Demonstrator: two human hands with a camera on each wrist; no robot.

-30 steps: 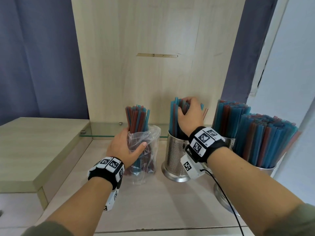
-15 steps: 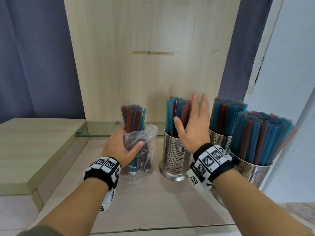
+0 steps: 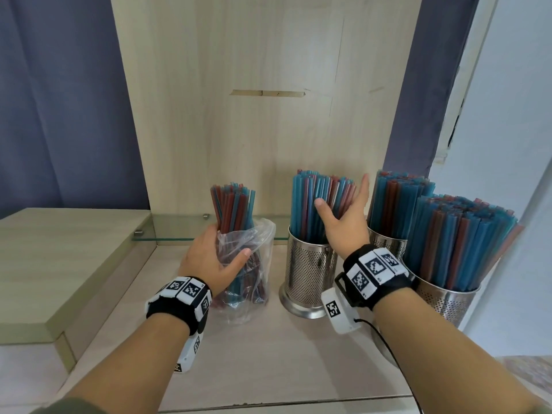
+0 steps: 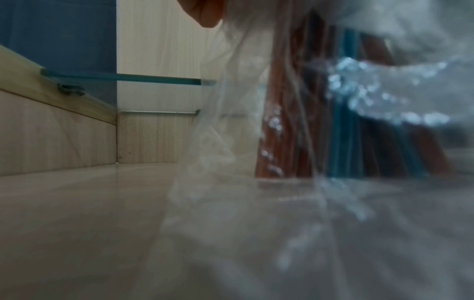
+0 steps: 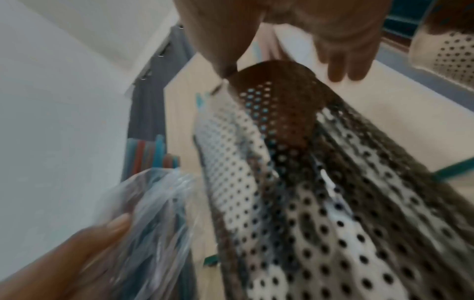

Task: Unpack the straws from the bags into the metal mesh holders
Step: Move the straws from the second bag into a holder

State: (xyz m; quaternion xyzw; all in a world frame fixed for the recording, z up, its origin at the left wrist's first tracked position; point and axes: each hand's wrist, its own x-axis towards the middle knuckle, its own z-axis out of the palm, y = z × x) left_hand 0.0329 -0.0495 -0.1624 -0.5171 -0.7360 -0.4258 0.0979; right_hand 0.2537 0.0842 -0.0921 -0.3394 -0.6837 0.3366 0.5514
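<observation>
A person's left hand [image 3: 212, 262] grips a clear crinkled plastic bag [image 3: 254, 255] of red and blue straws [image 3: 232, 209], upright on the pale wooden shelf [image 3: 268, 354]. The right hand [image 3: 346, 225], fingers spread wide and holding nothing, rests against straws standing in the nearest perforated steel holder [image 3: 309, 282].

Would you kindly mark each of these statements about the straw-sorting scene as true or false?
1. The left hand holds the clear plastic bag with straws still in it. True.
2. The right hand is closed in a grip round a bundle of straws. False: its fingers are straight, spread against the straws in the leftmost holder.
3. Three metal mesh holders stand on the shelf. True.
4. The rightmost holder is empty. False: it is packed with blue and red straws.
5. The bag lies flat on the shelf. False: it stands upright, straws poking out of its top.
</observation>
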